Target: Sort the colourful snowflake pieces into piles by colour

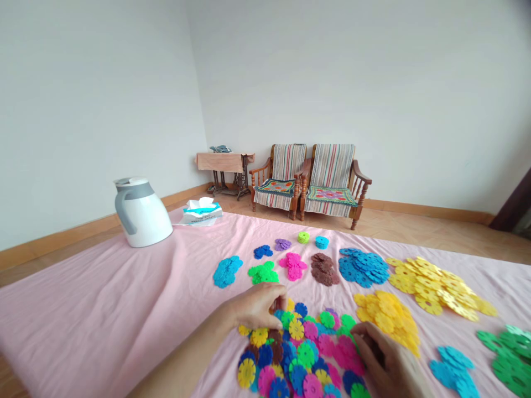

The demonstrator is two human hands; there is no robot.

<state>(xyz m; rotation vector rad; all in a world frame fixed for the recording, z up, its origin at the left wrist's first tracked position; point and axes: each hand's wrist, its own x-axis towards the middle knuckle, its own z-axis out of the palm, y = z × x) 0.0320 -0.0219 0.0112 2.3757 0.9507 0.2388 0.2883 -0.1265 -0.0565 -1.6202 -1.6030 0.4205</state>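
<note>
The left hand (255,307) rests curled at the top edge of a mixed pile of plastic flower discs (296,354); the right hand (384,354) curls at the pile's right side; whether either grips a disc cannot be told; the pile lies on a pink sheet (95,315).

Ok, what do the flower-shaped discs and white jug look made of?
The flower-shaped discs look like moulded plastic: bright, flat colour with a slight sheen. The white jug looks like glossy plastic, perhaps ceramic; its smooth shine leaves that open.
</note>
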